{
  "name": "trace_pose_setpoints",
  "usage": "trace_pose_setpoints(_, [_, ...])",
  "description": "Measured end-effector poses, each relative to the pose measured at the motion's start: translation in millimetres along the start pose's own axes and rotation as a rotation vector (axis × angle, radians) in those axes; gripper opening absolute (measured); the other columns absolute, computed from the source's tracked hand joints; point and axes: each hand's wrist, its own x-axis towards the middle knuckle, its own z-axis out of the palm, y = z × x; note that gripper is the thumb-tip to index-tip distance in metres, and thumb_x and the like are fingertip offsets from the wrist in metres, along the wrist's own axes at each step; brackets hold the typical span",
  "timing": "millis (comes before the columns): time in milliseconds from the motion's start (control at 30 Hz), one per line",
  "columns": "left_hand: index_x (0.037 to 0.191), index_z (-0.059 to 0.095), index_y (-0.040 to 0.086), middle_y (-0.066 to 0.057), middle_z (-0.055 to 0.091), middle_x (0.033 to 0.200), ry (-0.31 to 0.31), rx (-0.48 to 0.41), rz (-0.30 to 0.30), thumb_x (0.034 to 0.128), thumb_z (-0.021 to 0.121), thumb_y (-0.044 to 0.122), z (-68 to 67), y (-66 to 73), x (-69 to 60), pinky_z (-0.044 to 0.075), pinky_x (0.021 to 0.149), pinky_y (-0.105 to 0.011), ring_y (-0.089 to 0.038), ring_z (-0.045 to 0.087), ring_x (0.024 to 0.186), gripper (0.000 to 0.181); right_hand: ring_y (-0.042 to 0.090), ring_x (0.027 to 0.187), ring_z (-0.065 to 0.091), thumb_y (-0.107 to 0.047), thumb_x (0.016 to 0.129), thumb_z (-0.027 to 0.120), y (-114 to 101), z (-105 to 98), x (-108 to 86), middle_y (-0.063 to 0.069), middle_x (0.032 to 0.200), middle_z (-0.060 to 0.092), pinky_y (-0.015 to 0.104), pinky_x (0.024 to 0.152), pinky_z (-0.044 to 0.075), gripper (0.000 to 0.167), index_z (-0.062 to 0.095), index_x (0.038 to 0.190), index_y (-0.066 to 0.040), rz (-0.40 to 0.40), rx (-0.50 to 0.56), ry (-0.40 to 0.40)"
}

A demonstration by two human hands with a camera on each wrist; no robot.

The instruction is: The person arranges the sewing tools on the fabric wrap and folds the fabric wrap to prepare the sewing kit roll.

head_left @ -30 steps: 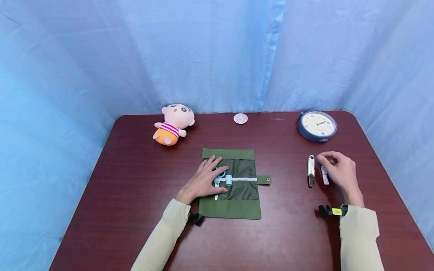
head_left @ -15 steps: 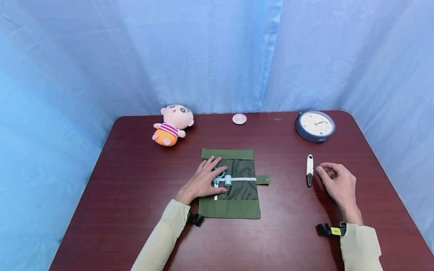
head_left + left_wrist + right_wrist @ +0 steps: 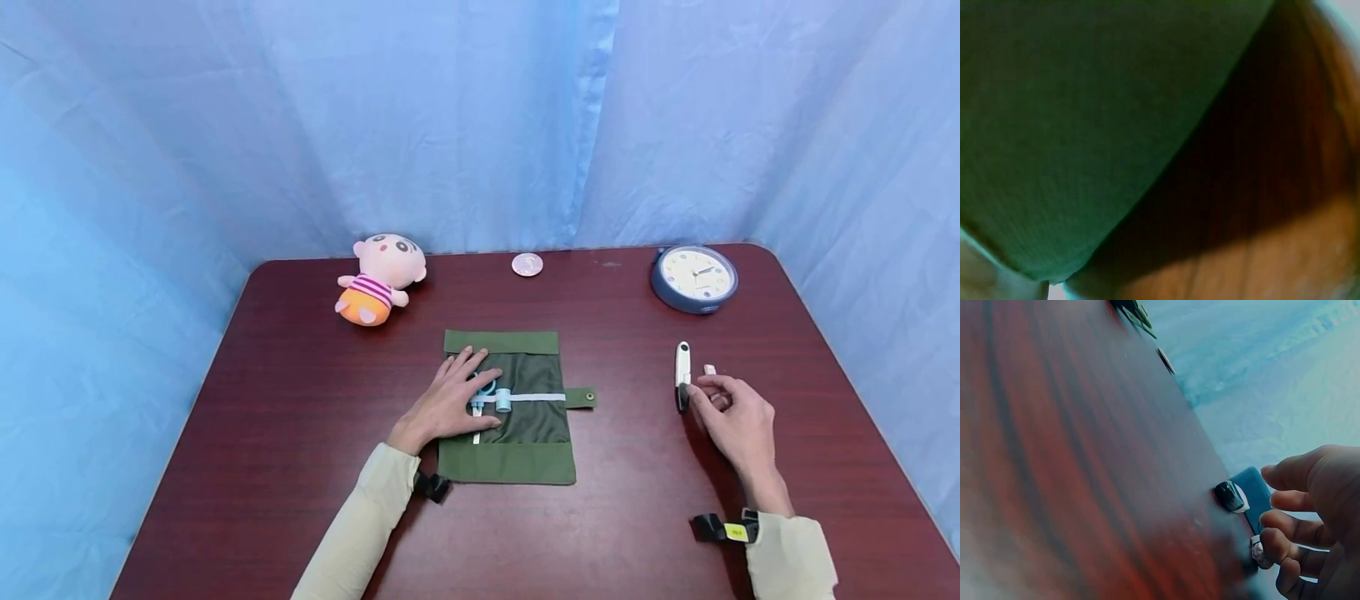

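Observation:
My left hand (image 3: 447,402) rests with spread fingers on a green cloth tool roll (image 3: 507,463) lying unfolded on the table. Partly under that hand, light-blue scissors (image 3: 477,406) sit beneath a white elastic strap, beside a small light-blue cylinder (image 3: 503,401). In the left wrist view, green cloth (image 3: 1085,125) fills much of the picture. My right hand (image 3: 738,421) hovers at the dark lower end of a slim white-and-black tool (image 3: 682,367); the right wrist view shows its bent fingers apart from that tool (image 3: 1232,497). Behind the fingers lies a small pale pink-and-white piece (image 3: 709,370), mostly hidden.
A plush doll (image 3: 378,282) lies at the back left. Near the back edge is a round pinkish disc (image 3: 527,264), and a blue-rimmed clock (image 3: 695,280) lies at the back right. The roll's snap tab (image 3: 581,397) points right. Blue curtains (image 3: 480,125) surround the table.
My right hand has moved from above the small pale piece, toward me and then left to the white-and-black tool. The left hand stays on the tool roll.

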Motion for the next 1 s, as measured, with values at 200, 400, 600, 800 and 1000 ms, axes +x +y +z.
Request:
trace_pose_setpoints(200, [0.150,0.048,0.021,-0.013,0.028,0.166,-0.002,-0.001,0.006,0.0866,0.073,0.052,1.7,-0.6,-0.3,0.019,0.125,-0.059,-0.035,0.017,0.157,0.075,-0.019,0.065,0.041,-0.021,0.088,0.075,-3.4,-2.6,-8.7,0.012,0.084,0.073,0.020,0.067,0.037,0.022,0.074,0.102,-0.004,0.004,-0.043,-0.037])
trace_pose_setpoints(400, [0.151,0.046,0.021,-0.012,0.027,0.167,-0.001,0.007,0.004,0.0870,0.072,0.053,1.8,-0.3,-0.6,0.018,0.125,-0.058,-0.034,0.016,0.158,0.076,-0.021,0.065,0.039,-0.028,0.090,0.074,-9.4,-5.6,-13.6,0.009,0.085,0.073,0.015,0.061,0.037,0.027,0.073,0.106,-0.006,0.038,-0.094,-0.082])
trace_pose_setpoints(600, [0.151,0.046,0.020,-0.012,0.027,0.166,0.002,0.007,0.006,0.0869,0.072,0.053,1.7,-0.2,-0.4,0.020,0.125,-0.058,-0.035,0.017,0.157,0.077,-0.020,0.062,0.042,-0.039,0.087,0.076,-12.2,-4.6,-15.9,0.008,0.086,0.073,0.026,0.059,0.043,0.036,0.073,0.106,-0.008,0.098,-0.122,-0.130])
trace_pose_setpoints(800, [0.152,0.044,0.020,-0.012,0.027,0.167,0.003,-0.003,-0.002,0.0868,0.073,0.052,1.3,-0.2,0.2,0.019,0.125,-0.058,-0.034,0.016,0.158,0.078,0.016,0.069,0.065,-0.040,0.085,0.077,-14.2,0.1,-17.2,0.011,0.085,0.074,0.041,0.060,0.049,0.039,0.074,0.103,-0.006,0.103,-0.159,-0.117])
trace_pose_setpoints(1000, [0.153,0.043,0.020,-0.012,0.027,0.167,-0.002,-0.012,-0.003,0.0868,0.073,0.051,-0.2,0.5,-0.2,0.018,0.125,-0.058,-0.034,0.016,0.158,0.079,0.032,0.078,0.065,-0.035,0.084,0.078,-16.1,4.2,-20.2,0.013,0.086,0.070,0.045,0.059,0.049,0.032,0.075,0.096,-0.006,0.107,-0.183,-0.089])
